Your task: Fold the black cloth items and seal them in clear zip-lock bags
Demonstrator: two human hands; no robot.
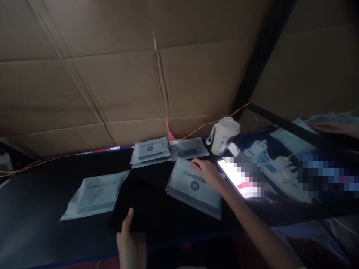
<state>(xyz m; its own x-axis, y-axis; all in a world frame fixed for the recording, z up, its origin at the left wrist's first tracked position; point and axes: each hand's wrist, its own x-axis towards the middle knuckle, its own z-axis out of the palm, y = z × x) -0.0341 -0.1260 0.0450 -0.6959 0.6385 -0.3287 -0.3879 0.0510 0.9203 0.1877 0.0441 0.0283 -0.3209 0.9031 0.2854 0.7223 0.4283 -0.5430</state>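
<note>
My left hand (131,243) is at the lower middle, its thumb over the near edge of a black flat item (140,201) that barely stands out from the dark table; its other fingers are hidden. To the right, my right hand (206,172) has its fingers bent at the upper edge of frosted ROCKBROS bags (190,198), which lie one on another. Another frosted bag (97,194) lies at the left. Behind are more stacked bags (150,149) and a frosted bag with something dark inside (189,148).
A white lidded cup (224,136) stands at the back, beside a lit phone screen (238,179). A cardboard wall (112,86) rises behind the table (33,209). Beyond a dark bar (283,121), another person's hand (328,126) is over more bags at the right.
</note>
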